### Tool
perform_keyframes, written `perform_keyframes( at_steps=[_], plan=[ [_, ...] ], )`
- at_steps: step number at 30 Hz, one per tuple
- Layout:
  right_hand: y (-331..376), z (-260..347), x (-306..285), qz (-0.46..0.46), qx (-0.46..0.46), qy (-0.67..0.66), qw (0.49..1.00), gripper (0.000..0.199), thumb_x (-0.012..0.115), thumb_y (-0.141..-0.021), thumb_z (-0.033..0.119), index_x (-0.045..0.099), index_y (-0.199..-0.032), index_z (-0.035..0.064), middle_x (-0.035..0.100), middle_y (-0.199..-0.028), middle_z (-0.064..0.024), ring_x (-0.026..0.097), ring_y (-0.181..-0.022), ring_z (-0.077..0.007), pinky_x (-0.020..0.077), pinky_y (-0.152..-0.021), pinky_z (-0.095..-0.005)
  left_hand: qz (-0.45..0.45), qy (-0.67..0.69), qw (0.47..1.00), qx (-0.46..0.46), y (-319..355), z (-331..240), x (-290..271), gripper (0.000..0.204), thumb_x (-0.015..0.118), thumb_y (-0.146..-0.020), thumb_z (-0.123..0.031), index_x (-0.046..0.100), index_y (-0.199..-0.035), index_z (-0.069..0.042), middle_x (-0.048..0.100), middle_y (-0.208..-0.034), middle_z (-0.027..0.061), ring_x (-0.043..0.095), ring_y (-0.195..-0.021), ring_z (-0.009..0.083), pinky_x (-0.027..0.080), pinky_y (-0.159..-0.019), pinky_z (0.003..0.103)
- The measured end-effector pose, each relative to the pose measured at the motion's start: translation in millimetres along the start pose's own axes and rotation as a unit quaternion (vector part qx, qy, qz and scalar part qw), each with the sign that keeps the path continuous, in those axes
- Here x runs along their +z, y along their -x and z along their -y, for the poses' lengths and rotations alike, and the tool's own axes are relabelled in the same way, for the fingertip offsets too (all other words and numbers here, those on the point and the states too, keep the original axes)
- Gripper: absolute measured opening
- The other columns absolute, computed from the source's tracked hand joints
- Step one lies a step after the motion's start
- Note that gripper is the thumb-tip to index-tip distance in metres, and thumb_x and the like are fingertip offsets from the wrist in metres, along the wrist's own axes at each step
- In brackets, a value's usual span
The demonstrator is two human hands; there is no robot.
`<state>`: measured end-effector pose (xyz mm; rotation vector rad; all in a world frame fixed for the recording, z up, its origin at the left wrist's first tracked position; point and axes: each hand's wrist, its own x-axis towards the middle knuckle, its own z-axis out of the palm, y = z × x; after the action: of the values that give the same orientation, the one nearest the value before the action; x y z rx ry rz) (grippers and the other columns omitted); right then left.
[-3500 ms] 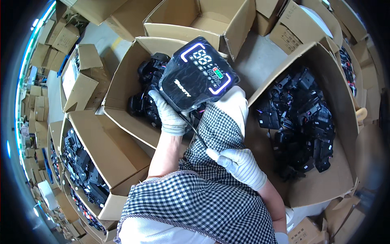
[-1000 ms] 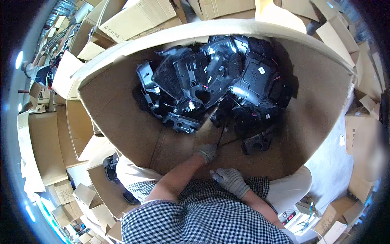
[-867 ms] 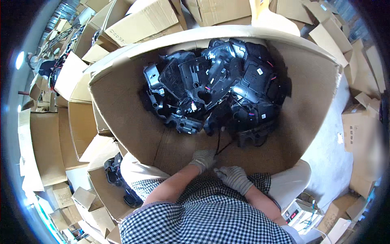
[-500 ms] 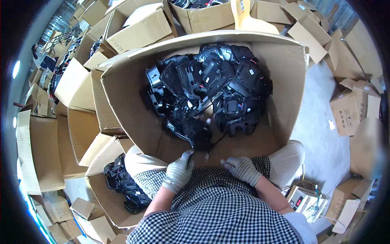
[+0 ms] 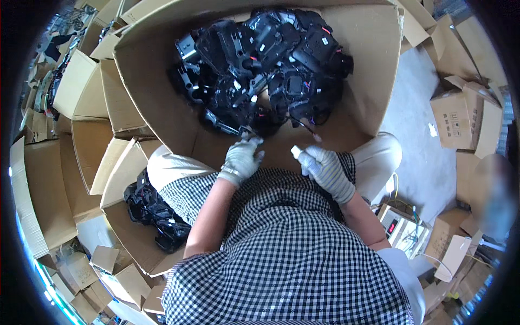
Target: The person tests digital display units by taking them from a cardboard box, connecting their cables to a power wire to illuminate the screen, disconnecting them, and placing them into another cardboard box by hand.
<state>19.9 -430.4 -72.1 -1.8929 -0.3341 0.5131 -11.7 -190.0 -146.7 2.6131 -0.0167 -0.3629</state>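
Now left hand [image 5: 240, 160] half-curled at black parts [image 5: 260, 70], right hand [image 5: 319, 165] clamped on white connector [image 5: 296, 152]; thin cable could snag in pile.

A small meter, possibly a tester [image 5: 398, 230], sits among closed cartons [image 5: 460, 114] on the floor.

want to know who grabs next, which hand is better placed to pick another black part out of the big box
Left, probably. The left hand already touches the near edge of the black parts pile, while the right hand holds a small white piece.
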Motion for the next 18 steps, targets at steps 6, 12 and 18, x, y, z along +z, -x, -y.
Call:
perform_keyframes(
  at_steps=[6,12,18],
  plan=[
    [19.2,-17.8,-14.6,-0.048,0.114,-0.052,0.991,0.035,0.057,-0.094,0.033,0.063,-0.077,0.0028,0.058,-0.057,-0.0048,0.056,-0.052,-0.0106,0.0436,-0.051,-0.0262,-0.004,-0.114,0.989,0.096,-54.3,-3.9,93.7,0.055,0.066,-0.075,-0.022,0.05,-0.128,-0.012,0.049,-0.133,0.0137,0.046,-0.122,0.0324,0.039,-0.099,0.047],
    [29.4,-13.5,-29.9,-0.104,0.127,-0.083,0.983,0.041,0.056,-0.094,0.039,0.061,-0.073,0.0038,0.054,-0.057,-0.0001,0.052,-0.051,-0.0076,0.0412,-0.05,-0.0249,-0.044,-0.211,0.931,0.296,-108.2,-46.7,121.1,0.044,0.046,-0.087,-0.019,0.049,-0.131,-0.015,0.05,-0.134,0.0074,0.044,-0.125,0.0265,0.028,-0.108,0.044],
    [45.6,-20.3,-38.1,-0.11,0.099,-0.03,0.989,0.041,0.055,-0.094,0.039,0.061,-0.075,0.0035,0.056,-0.06,-0.0019,0.053,-0.055,-0.0101,0.0417,-0.051,-0.0265,0.05,-0.286,0.938,0.19,-120.9,-51.3,158.3,0.039,0.039,-0.094,-0.026,0.057,-0.127,-0.015,0.056,-0.129,0.012,0.046,-0.126,0.0268,0.017,-0.114,0.043]
  ],
)
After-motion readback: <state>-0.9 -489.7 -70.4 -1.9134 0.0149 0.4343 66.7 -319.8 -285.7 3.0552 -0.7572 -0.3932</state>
